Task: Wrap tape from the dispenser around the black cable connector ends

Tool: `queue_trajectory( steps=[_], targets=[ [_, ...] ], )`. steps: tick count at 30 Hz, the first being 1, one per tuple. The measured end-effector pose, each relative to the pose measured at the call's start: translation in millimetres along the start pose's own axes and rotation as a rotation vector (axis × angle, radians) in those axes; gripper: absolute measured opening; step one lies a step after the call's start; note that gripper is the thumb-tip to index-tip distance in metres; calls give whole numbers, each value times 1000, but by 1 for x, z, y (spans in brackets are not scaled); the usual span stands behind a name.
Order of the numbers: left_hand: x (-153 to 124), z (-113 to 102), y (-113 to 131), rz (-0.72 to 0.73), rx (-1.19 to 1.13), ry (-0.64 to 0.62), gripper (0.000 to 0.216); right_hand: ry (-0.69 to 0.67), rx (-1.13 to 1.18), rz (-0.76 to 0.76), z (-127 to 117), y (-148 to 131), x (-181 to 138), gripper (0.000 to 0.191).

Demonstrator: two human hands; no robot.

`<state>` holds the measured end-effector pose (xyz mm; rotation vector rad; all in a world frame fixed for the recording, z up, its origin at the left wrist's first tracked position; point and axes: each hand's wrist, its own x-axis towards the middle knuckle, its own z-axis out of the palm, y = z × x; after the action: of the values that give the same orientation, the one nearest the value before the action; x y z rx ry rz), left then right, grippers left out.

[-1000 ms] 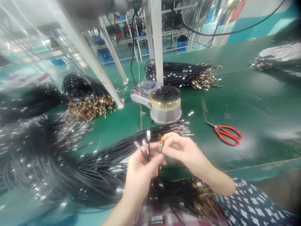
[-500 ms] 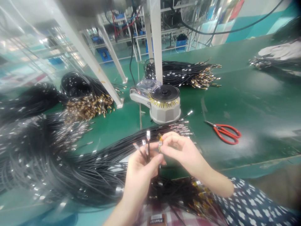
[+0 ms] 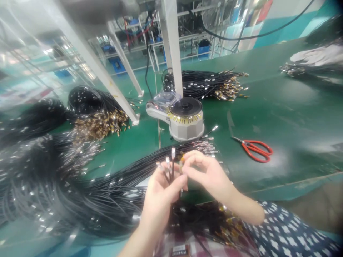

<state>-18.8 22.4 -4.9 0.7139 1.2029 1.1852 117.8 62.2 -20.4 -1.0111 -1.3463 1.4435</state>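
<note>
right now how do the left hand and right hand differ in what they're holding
The left hand grips several black cables, their silver ends fanned upward; the right hand pinches just one cable end, with a yellowish bit on it, between its fingertips. The left hand points up from below; the right hand lies sideways. Both meet above the cable pile.

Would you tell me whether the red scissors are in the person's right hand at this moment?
No, the red scissors lie untouched on the green table, while the right hand pinches a cable end.
</note>
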Motion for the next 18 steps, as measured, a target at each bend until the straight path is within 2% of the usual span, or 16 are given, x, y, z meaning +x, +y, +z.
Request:
queue_trajectory(
  steps=[4, 10, 13, 18],
  targets=[
    [2, -5, 2, -69, -16, -15, 25, 10, -38, -26, 0, 1, 1, 12],
    [5, -8, 2, -79, -74, -5, 24, -17, 148, 64, 1, 2, -1, 22],
    [6, -9, 2, -66, -81, -9, 23, 23, 136, 65, 2, 2, -1, 25],
    [5, -10, 3, -56, -78, -27, 22, 2, 88, 61, 3, 4, 0, 19]
  ],
)
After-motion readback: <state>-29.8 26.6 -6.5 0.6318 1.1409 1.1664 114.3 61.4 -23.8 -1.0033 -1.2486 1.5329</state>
